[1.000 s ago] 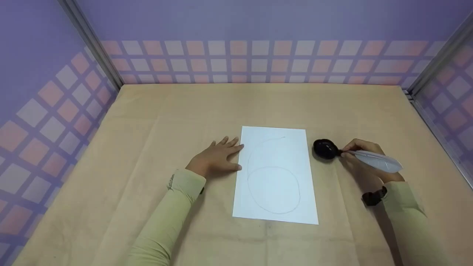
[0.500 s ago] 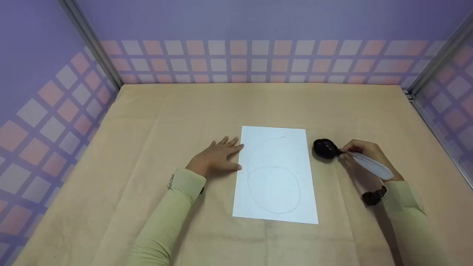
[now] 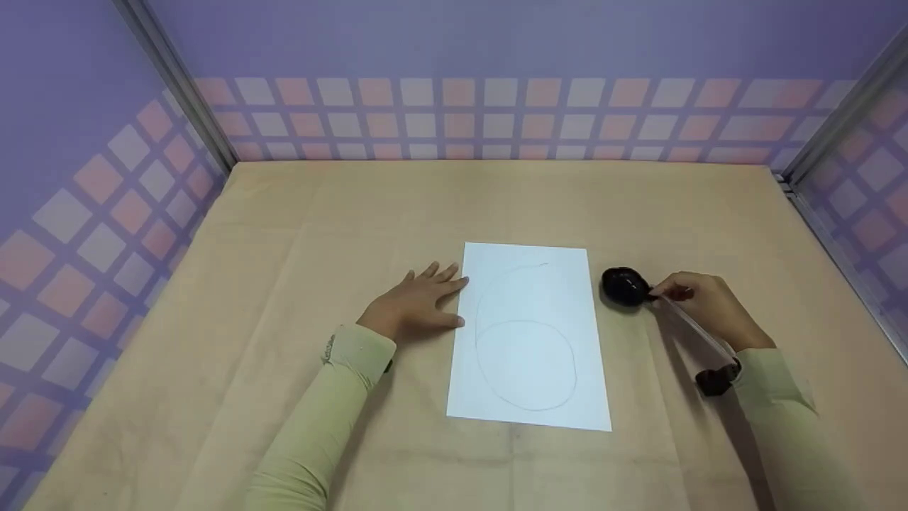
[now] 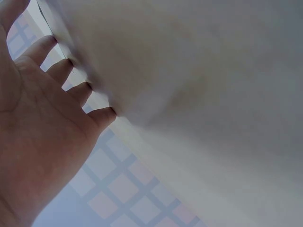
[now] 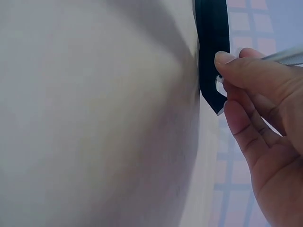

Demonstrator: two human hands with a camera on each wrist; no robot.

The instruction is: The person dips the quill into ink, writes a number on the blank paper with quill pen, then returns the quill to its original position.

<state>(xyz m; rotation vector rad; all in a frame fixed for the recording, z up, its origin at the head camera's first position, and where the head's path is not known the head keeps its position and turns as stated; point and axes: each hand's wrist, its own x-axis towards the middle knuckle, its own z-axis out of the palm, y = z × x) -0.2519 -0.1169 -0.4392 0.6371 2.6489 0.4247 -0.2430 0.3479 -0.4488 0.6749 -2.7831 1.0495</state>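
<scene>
My left hand [image 3: 411,305] lies with fingers spread on the tablecloth, its thumb and a fingertip at the left edge of a white sheet of paper [image 3: 525,294]. A thin line shaped like a 6 runs over the sheet. To the right of the paper sits a small glossy black dish [image 3: 624,287]. My right hand [image 3: 716,309] pinches a white feather quill pen [image 3: 699,330] near its lower end, beside the dish's right side. The feather slants back toward my wrist and shows edge-on. Fingers hide the pen's tip in the right wrist view, close against the black dish [image 5: 213,42].
A beige cloth [image 3: 340,213] covers the table. Purple walls with pink and white squares [image 3: 496,117] enclose the back and sides. Metal posts [image 3: 181,85] stand at the back corners.
The feather has turned from its broad face to its edge, and its top has swung down and left toward my right wrist. Left hand, paper and dish stay put.
</scene>
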